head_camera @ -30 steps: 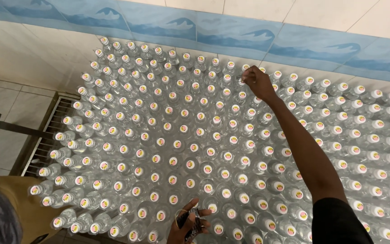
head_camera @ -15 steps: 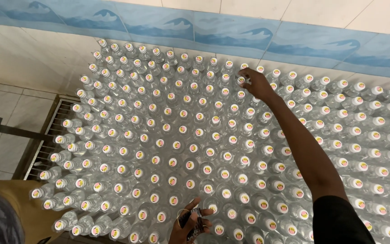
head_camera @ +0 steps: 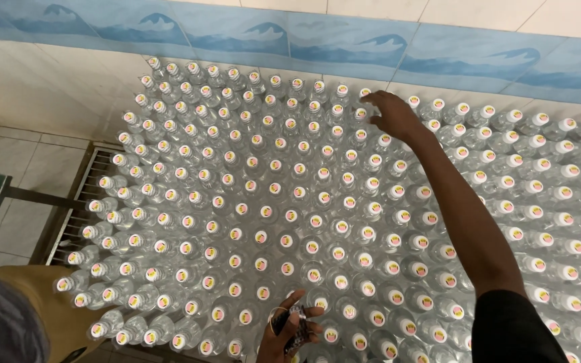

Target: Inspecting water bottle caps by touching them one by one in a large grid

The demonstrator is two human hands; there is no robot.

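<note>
- Head view, looking down: left hand (head_camera: 289,329) at 6 o'clock, fingers curled around a small dark bundle of plastic seals (head_camera: 289,321); what the bundle is exactly is hard to tell.
- Right hand (head_camera: 390,114) stretched out to 1 o'clock, palm down, fingers spread and loose, holding nothing; fingertips hover over or brush the caps of the far rows, contact unclear.
- Right forearm crosses the bottles from a dark sleeve (head_camera: 516,329) at 5 o'clock.
- Clear plastic bottles with white caps bearing pink-and-yellow seals (head_camera: 284,202) stand upright, packed tight, filling the middle.
- Metal grid rack (head_camera: 79,215) shows at 9 o'clock under the bottles' edge.
- Blue wave-patterned wall tiles (head_camera: 250,33) run along 12 o'clock.
</note>
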